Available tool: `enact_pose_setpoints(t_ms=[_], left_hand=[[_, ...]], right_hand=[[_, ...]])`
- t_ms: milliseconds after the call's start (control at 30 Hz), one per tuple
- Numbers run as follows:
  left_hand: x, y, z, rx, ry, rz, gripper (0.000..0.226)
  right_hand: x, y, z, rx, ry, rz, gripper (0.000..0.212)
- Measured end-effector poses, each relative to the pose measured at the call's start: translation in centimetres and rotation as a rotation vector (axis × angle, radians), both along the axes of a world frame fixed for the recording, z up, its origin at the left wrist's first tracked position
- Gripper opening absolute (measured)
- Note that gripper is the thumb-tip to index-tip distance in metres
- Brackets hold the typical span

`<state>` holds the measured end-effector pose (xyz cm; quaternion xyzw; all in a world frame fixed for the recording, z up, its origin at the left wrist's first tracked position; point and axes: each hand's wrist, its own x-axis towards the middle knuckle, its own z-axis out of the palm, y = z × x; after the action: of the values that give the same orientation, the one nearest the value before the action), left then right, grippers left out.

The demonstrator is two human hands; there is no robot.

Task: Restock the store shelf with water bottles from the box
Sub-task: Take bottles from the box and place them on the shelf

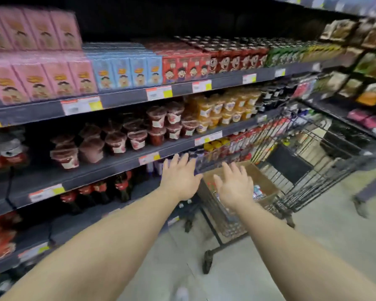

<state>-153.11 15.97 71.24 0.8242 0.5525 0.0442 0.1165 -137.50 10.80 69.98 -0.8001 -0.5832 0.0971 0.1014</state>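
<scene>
- Head view, hands: the left hand [181,179] and the right hand [233,187] are both reaching forward with fingers straight and spread apart, and neither is holding anything.
- Head view, task objects: the cardboard box [263,181] is sitting inside the shopping cart [313,168], just beyond and below the right fingertips. One water bottle [257,190] is showing in the box, just right of the right hand; blur is hiding how many more are lying there.
- Head view, target: the store shelf [109,168] is running just beyond the left fingertips, with dark bottles [122,187] standing below and to the left of them.
- Risk, grasp: the whole frame is smearing, so the head appears to be moving. A hurried reach into the box is likely to be closing on a bottle off-centre and letting it slip.
- Risk, collision: the left fingertips are hovering near the shelf edge and its price tags [149,157]; a sweep could be knocking the tags or the stocked bottles below.
- Risk, cart: the cart is standing on wheels; pressing on the box rim could be rolling it beyond the fingers.
</scene>
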Motion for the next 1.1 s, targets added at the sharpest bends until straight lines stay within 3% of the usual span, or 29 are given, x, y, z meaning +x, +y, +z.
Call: enact_pose_setpoints(t_ms=[267,433,667,933,1100], left_hand=[[15.1,8.7,-5.8,-0.105,0.052,-0.104,0.062],[20.2,13.3,-9.1,-0.184,0.067,-0.084,0.064],[20.2,16.8,-13.7,-0.315,0.121,0.110,0.067],[21.6,16.1,-18.3,-0.499,0.006,0.474,0.066],[22.9,15.3,-21.1,-0.451,-0.051,0.550,0.062]], right_hand=[[17.4,4.4,-4.1,-0.062,-0.021,-0.249,0.059],[25.7,8.5,-5.9,-0.130,-0.028,-0.315,0.057],[26.9,16.9,-11.2,-0.320,0.131,-0.097,0.058],[26.7,24.8,-19.2,-0.616,0.275,0.161,0.058],[25.6,26.6,-24.3,-0.782,0.250,0.260,0.063]])
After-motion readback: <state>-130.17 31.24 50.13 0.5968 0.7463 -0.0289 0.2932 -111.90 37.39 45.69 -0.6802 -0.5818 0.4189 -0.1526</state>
